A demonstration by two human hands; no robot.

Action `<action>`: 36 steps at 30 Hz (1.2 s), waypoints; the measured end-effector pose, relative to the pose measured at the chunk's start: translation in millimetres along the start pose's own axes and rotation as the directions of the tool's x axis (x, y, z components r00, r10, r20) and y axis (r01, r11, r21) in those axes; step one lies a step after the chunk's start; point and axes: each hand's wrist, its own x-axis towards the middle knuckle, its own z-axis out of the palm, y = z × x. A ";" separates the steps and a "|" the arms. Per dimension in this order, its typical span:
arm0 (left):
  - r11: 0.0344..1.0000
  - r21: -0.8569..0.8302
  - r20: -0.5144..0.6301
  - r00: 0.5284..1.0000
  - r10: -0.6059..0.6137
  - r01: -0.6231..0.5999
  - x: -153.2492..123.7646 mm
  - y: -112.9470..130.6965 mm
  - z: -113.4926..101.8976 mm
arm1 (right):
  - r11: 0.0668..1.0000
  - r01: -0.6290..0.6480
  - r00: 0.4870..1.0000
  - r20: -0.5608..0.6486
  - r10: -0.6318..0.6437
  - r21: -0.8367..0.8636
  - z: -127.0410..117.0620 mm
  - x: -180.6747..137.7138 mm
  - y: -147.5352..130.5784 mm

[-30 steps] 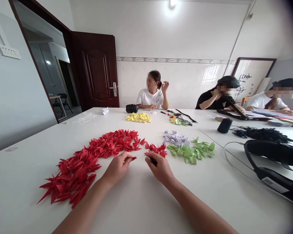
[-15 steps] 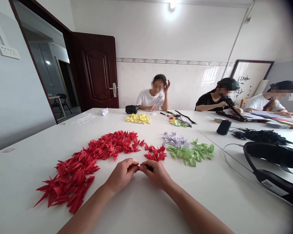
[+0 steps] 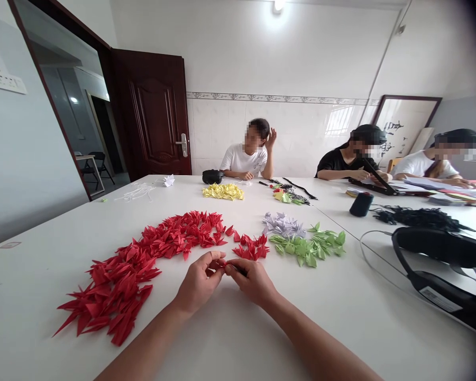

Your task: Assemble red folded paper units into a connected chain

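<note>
My left hand and my right hand meet at the middle of the table, fingertips almost touching. Both pinch a small red folded paper piece, mostly hidden by the fingers. A dark slim object shows inside my right hand; its kind is unclear. Just beyond the hands sits a small group of red paper cranes. To the left, a large curved heap of red folded paper pieces spreads over the white table.
Pale purple and green folded papers lie to the right, yellow ones farther back. A black headset, thread spool and black tassels occupy the right side. Several people sit across the table.
My left fingers have loosened and lifted slightly around the red paper piece. The view has shifted a little. Across the table, one person's head has turned.
</note>
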 end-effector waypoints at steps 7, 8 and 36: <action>0.995 -0.090 0.012 0.999 -0.049 0.050 2.8 -3.1 -0.4 | 0.996 -0.065 0.995 -0.077 0.070 0.057 5.0 -1.1 -1.3; 0.993 -0.100 0.015 0.998 -0.058 0.059 2.7 -2.3 -0.2 | 0.996 -0.067 0.993 -0.088 0.073 0.062 5.5 -0.9 -0.8; 0.991 -0.095 -0.060 0.993 -0.105 0.099 8.9 -18.0 -1.9 | 0.955 0.090 0.996 0.055 -0.077 -0.283 8.1 -3.6 3.1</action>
